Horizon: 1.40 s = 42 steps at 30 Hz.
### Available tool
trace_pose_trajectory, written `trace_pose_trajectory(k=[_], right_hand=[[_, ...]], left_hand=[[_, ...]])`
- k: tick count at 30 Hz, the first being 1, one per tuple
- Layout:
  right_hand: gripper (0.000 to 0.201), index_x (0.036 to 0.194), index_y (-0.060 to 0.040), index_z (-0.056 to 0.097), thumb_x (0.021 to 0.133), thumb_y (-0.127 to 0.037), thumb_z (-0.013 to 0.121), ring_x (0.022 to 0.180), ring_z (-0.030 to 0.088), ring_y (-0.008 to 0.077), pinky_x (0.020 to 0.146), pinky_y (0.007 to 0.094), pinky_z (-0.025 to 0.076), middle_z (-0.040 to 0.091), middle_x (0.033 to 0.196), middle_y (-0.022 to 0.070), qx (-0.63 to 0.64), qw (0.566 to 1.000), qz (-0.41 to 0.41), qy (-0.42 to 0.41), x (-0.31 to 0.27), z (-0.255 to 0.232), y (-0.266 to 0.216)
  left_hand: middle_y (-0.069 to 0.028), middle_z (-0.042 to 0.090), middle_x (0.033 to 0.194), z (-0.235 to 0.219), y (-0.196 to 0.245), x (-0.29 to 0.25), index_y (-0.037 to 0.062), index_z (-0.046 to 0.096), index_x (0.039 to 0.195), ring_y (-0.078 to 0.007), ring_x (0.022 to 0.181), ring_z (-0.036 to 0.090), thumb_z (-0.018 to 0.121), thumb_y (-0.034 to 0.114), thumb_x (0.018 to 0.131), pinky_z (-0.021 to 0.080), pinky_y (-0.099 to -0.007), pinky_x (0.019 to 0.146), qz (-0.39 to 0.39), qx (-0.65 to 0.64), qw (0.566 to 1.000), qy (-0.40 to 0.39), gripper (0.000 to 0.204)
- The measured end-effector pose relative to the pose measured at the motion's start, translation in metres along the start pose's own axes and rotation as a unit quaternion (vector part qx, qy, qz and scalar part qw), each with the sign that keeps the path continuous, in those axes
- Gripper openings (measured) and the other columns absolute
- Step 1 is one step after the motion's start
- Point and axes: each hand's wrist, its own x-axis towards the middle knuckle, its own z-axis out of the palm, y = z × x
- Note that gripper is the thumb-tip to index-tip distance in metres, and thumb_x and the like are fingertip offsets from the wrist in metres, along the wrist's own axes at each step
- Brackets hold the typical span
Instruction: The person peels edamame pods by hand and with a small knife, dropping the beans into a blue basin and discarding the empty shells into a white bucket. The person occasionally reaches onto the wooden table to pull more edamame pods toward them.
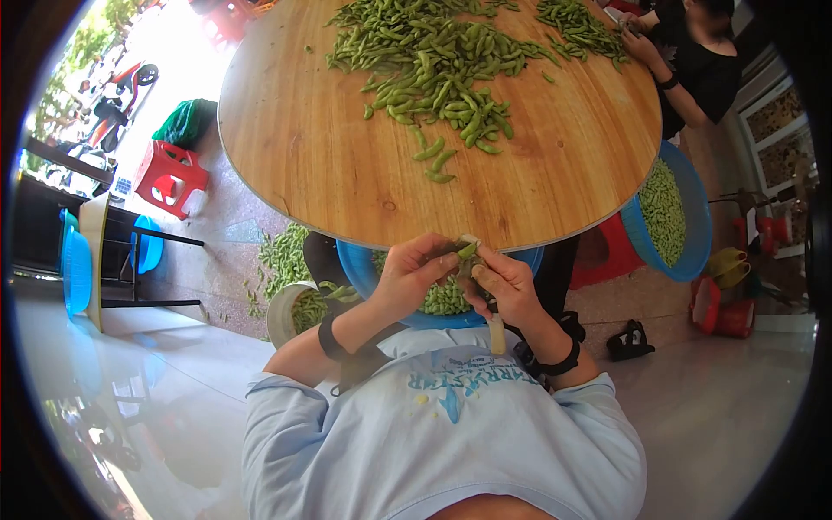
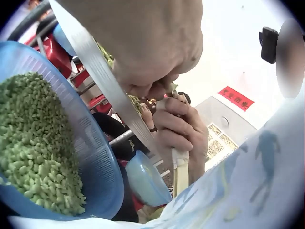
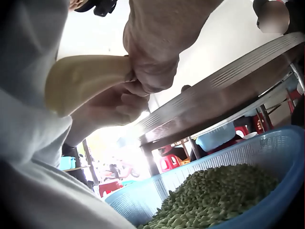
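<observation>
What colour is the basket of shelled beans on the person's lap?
Blue, a perforated plastic basket; the left wrist view shows it best.

Person wears pale blue tee w/ short sleeves; teal lettering + dolphin-like graphic on chest, just below the left hand (image 1: 414, 276) and right hand (image 1: 507, 286). Black band w/ cam unit on each wrist, strap ends dangling. Both hands bare.

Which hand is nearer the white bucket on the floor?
Left. The left hand is just right of the bucket; the right hand is farther right, beyond it. Both hold a pod.
</observation>
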Motion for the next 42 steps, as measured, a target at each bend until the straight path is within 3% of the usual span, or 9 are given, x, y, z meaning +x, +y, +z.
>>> trace_pose_trajectory(k=[7,11,13,17,21,22,26,35,42], right_hand=[[0.027,0.121,0.0025,0.053,0.095,-0.001,0.045,0.049,0.044,0.0046,0.042,0.0179,0.035,0.054,0.071,0.0021,-0.136,0.982,-0.093,0.088,0.004,0.013,0.006],[0.027,0.118,0.0024,0.055,0.091,0.004,0.047,0.055,0.050,0.0079,0.047,0.0200,0.039,0.057,0.077,0.0050,-0.067,0.994,-0.070,0.043,0.009,0.000,0.005],[0.029,0.116,0.0023,0.055,0.089,0.006,0.046,0.062,0.054,0.0123,0.054,0.0235,0.045,0.057,0.082,0.0087,-0.379,0.873,-0.305,-0.012,0.017,-0.002,0.003],[0.030,0.116,0.0036,0.055,0.087,0.008,0.046,0.070,0.057,0.0159,0.061,0.0266,0.047,0.057,0.086,0.0122,-0.385,0.865,-0.320,-0.041,0.021,0.001,0.012],[0.027,0.115,0.0025,0.055,0.092,0.000,0.042,0.049,0.049,0.0122,0.042,0.0218,0.039,0.059,0.078,0.0113,-0.109,0.989,-0.091,0.032,0.008,-0.005,0.010],[0.027,0.117,0.0012,0.055,0.094,-0.004,0.041,0.051,0.050,0.0129,0.042,0.0230,0.041,0.058,0.078,0.0121,0.084,0.994,0.045,0.046,0.007,-0.010,0.004],[0.025,0.115,-0.0012,0.055,0.095,-0.010,0.043,0.043,0.043,0.0105,0.035,0.0214,0.035,0.053,0.064,0.0105,0.280,0.948,0.133,0.068,0.007,-0.006,-0.012],[0.025,0.116,-0.0009,0.055,0.096,-0.011,0.044,0.043,0.045,0.0082,0.036,0.0197,0.034,0.056,0.067,0.0086,0.120,0.987,0.096,0.048,0.011,-0.005,-0.006],[0.023,0.114,0.0034,0.053,0.093,-0.005,0.050,0.046,0.043,0.0030,0.040,0.0177,0.031,0.056,0.072,0.0023,-0.033,0.995,-0.022,0.087,0.009,0.000,-0.002]], left_hand=[[0.0009,0.058,0.080,-0.003,0.001,0.002,-0.0014,0.059,0.099,-0.0052,0.064,0.048,0.058,0.002,0.088,0.039,-0.0200,0.056,0.009,0.015,1.000,0.008,0.011],[-0.0004,0.055,0.074,-0.012,0.008,0.010,-0.0002,0.059,0.092,-0.0073,0.055,0.046,0.057,0.006,0.088,0.034,-0.0223,0.046,-0.143,-0.193,0.970,-0.033,0.007],[-0.0011,0.055,0.073,-0.012,0.009,0.012,0.0004,0.058,0.089,-0.0083,0.052,0.045,0.057,0.007,0.089,0.032,-0.0230,0.043,-0.200,-0.266,0.941,-0.062,0.007],[-0.0029,0.056,0.072,0.001,0.014,0.013,0.0008,0.057,0.089,-0.0099,0.050,0.047,0.055,0.010,0.091,0.031,-0.0229,0.039,-0.194,-0.173,0.965,0.026,0.010],[-0.0023,0.058,0.075,0.004,0.002,0.014,-0.0002,0.058,0.095,-0.0083,0.054,0.050,0.053,0.010,0.093,0.035,-0.0214,0.042,-0.106,-0.207,0.972,-0.010,0.011],[-0.0023,0.058,0.075,0.003,0.003,0.017,-0.0002,0.058,0.095,-0.0083,0.054,0.050,0.053,0.010,0.093,0.035,-0.0214,0.042,-0.105,-0.202,0.974,-0.015,0.011],[-0.0041,0.059,0.076,0.001,-0.001,0.006,-0.0033,0.056,0.110,-0.0074,0.062,0.052,0.056,0.008,0.092,0.042,-0.0207,0.054,-0.031,0.017,0.998,-0.057,0.022],[0.0008,0.060,0.081,-0.002,0.010,0.007,-0.0025,0.061,0.099,-0.0042,0.068,0.051,0.061,0.006,0.088,0.041,-0.0186,0.058,0.026,0.135,0.989,-0.061,0.013],[-0.0035,0.056,0.072,-0.003,0.004,0.010,-0.0007,0.062,0.092,-0.0087,0.051,0.047,0.059,0.007,0.090,0.030,-0.0200,0.040,-0.175,-0.147,0.973,-0.014,0.009]])
